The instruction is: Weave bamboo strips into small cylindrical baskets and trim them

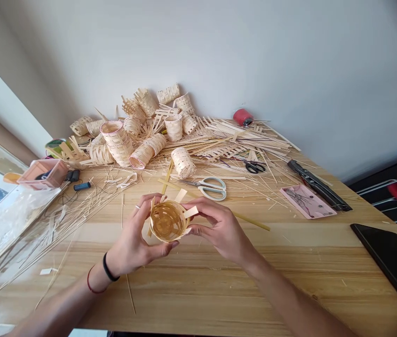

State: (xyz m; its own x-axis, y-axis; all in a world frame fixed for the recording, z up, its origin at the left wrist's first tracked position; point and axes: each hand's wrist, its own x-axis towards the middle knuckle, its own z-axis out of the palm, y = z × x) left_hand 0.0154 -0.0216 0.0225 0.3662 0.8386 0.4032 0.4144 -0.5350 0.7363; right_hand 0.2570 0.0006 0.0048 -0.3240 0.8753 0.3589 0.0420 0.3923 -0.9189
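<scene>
Wooden strip ends [191,212] poke out by your right fingers [207,208], which pinch the small basket [166,222]; your left fingers [145,206] curl, part-open, round it above the counter [201,290]. Squeezing too hard could warp the weave or crack a strip.

I could read no text, label, brand, number or sign anywhere in the view.
</scene>
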